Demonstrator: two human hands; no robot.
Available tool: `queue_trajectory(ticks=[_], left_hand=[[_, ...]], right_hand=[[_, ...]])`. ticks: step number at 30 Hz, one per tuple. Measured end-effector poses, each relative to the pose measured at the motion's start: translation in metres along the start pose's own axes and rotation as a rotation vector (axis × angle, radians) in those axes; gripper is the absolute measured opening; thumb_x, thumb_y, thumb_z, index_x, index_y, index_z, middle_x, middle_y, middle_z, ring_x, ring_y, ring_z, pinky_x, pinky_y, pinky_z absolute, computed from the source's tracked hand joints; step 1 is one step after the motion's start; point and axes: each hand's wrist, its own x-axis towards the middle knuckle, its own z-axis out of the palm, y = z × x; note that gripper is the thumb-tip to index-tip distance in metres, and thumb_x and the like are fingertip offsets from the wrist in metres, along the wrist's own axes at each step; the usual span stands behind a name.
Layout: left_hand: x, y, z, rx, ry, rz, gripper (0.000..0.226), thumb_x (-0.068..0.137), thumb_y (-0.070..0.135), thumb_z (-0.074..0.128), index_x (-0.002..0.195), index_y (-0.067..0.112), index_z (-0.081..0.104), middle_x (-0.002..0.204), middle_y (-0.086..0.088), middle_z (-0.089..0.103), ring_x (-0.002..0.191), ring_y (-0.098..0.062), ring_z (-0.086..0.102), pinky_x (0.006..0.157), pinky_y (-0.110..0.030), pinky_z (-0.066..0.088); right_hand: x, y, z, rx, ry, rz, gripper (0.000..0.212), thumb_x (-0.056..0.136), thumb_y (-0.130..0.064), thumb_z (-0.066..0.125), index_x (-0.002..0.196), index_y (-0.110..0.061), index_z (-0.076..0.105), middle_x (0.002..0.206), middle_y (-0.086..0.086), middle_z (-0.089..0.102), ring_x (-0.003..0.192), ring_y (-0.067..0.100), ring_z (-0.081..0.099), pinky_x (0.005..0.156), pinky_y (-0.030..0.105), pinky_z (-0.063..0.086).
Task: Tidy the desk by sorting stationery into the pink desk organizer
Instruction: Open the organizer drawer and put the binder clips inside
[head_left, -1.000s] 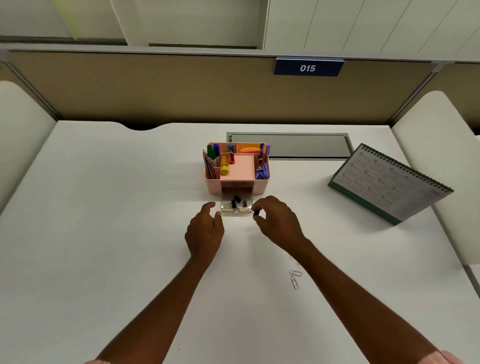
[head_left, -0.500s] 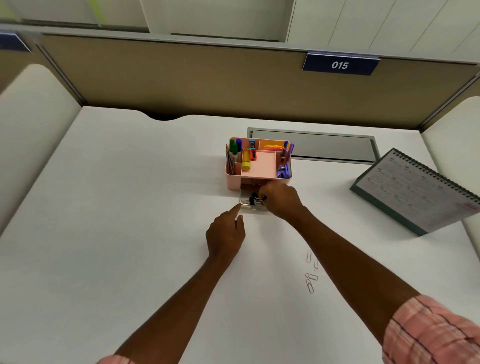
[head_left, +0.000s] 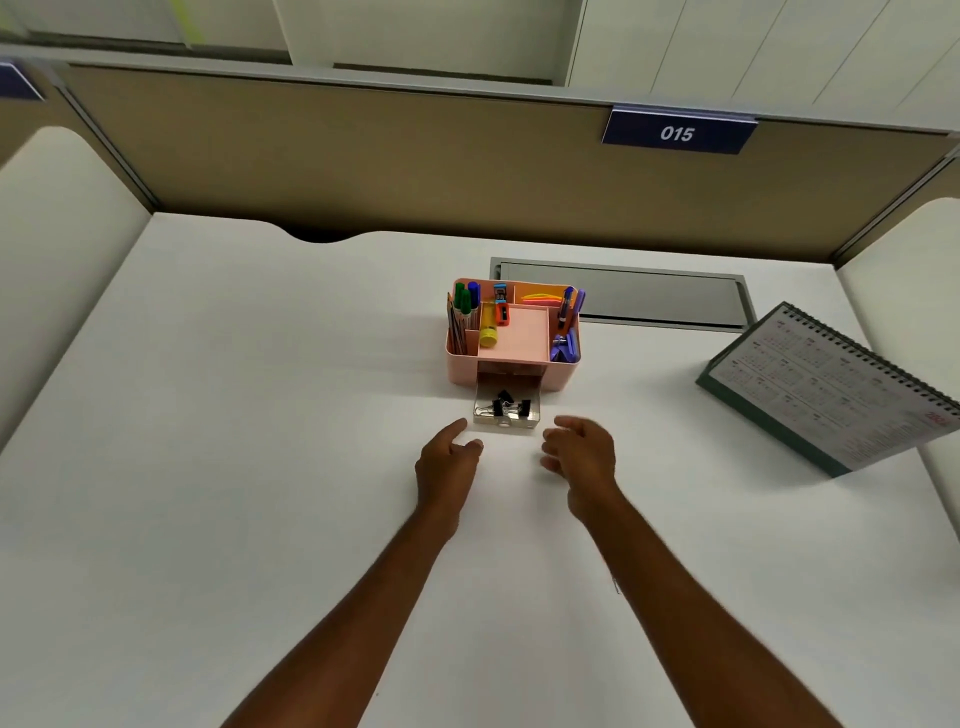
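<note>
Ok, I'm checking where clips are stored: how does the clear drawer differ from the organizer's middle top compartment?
The clear drawer is see-through and pulled out; the middle top compartment is opaque pink, open upward. The drawer holds black binder clips; the compartment shows only its pink floor. Both belong to the pink organizer.

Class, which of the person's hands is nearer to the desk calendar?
Right. The right hand is left of the calendar, by the right corner of the drawer; the left hand is farther left, by its other corner.
</note>
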Motion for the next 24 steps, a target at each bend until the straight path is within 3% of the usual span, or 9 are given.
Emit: queue_trajectory(ticks=[3, 8, 12, 19, 24], left_hand=[[0.0, 0.006, 0.004, -0.205, -0.036, -0.115, 0.041, 0.088, 0.015, 0.065, 0.127, 0.029, 0.068, 0.094, -0.001, 0.075, 0.053, -0.017, 0.057, 0.052, -0.026, 0.04], [0.002, 0.017, 0.009, -0.348, -0.042, -0.18, 0.028, 0.087, 0.015, 0.067, 0.114, 0.02, 0.074, 0.111, -0.002, 0.076, 0.052, -0.018, 0.062, 0.047, -0.024, 0.036], [0.006, 0.028, 0.01, -0.398, -0.051, -0.217, 0.017, 0.087, 0.016, 0.066, 0.103, 0.017, 0.074, 0.11, -0.005, 0.077, 0.049, -0.017, 0.058, 0.048, -0.024, 0.033], [0.018, 0.043, 0.014, -0.463, -0.104, -0.262, 0.033, 0.096, 0.024, 0.056, 0.125, 0.011, 0.064, 0.122, -0.005, 0.073, 0.061, -0.019, 0.066, 0.044, -0.02, 0.037], [0.024, 0.053, 0.013, -0.535, -0.154, -0.281, 0.04, 0.094, 0.025, 0.051, 0.13, 0.01, 0.061, 0.127, -0.007, 0.071, 0.063, -0.018, 0.067, 0.045, -0.02, 0.038]], right_hand=[[-0.009, 0.006, 0.003, 0.397, -0.068, 0.291, 0.008, 0.093, 0.005, 0.057, 0.096, 0.0, 0.063, 0.084, 0.016, 0.063, 0.072, 0.027, 0.062, 0.065, 0.032, 0.057], [-0.009, 0.001, 0.013, 0.524, -0.122, 0.345, 0.014, 0.096, 0.007, 0.056, 0.108, 0.004, 0.063, 0.105, 0.021, 0.071, 0.104, 0.036, 0.071, 0.088, 0.04, 0.06], [-0.008, -0.006, 0.024, 0.573, -0.125, 0.344, 0.034, 0.095, 0.012, 0.053, 0.128, 0.005, 0.058, 0.111, 0.02, 0.069, 0.111, 0.037, 0.068, 0.099, 0.043, 0.056], [-0.002, -0.025, 0.035, 0.55, -0.113, 0.342, 0.048, 0.095, 0.008, 0.059, 0.142, -0.001, 0.052, 0.136, 0.017, 0.063, 0.12, 0.034, 0.065, 0.106, 0.044, 0.052], [0.005, -0.03, 0.04, 0.548, -0.101, 0.342, 0.048, 0.096, 0.006, 0.059, 0.142, -0.002, 0.052, 0.125, 0.015, 0.067, 0.114, 0.033, 0.067, 0.102, 0.044, 0.055]])
